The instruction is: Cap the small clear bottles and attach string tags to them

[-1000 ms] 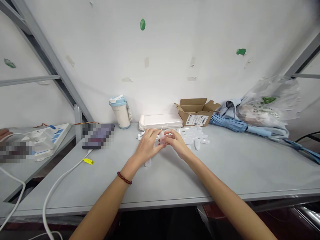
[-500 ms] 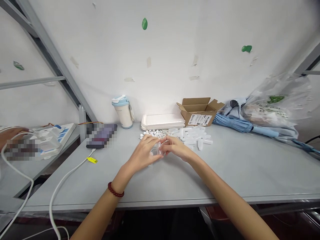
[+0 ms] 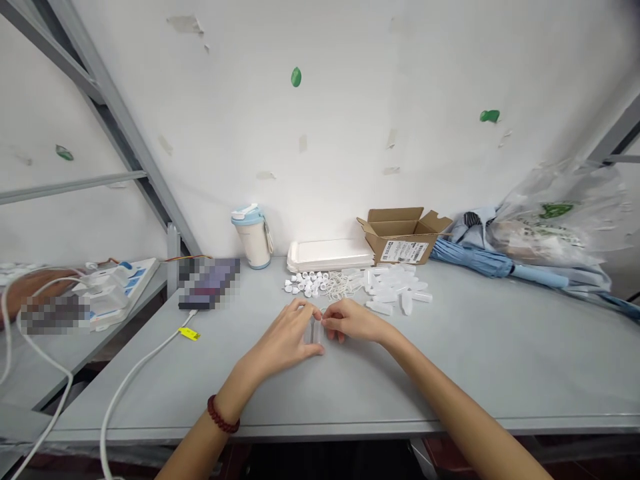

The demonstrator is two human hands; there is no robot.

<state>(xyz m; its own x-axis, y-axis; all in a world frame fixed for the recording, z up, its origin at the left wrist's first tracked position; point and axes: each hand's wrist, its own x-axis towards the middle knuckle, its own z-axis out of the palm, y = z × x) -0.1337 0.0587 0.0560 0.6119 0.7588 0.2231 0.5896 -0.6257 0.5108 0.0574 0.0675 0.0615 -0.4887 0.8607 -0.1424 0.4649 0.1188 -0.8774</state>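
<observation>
No words or numbers were legible, the label point(image 3: 404, 252) on the box point(image 3: 397, 216) was too small, green print point(image 3: 556, 211) on the bag point(image 3: 530, 235) right of the box was blurred

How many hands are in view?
3: left hand at a clear tube, right hand close beside it, and another person's hand, far left, partly cut off. Others may be hidden.
</observation>
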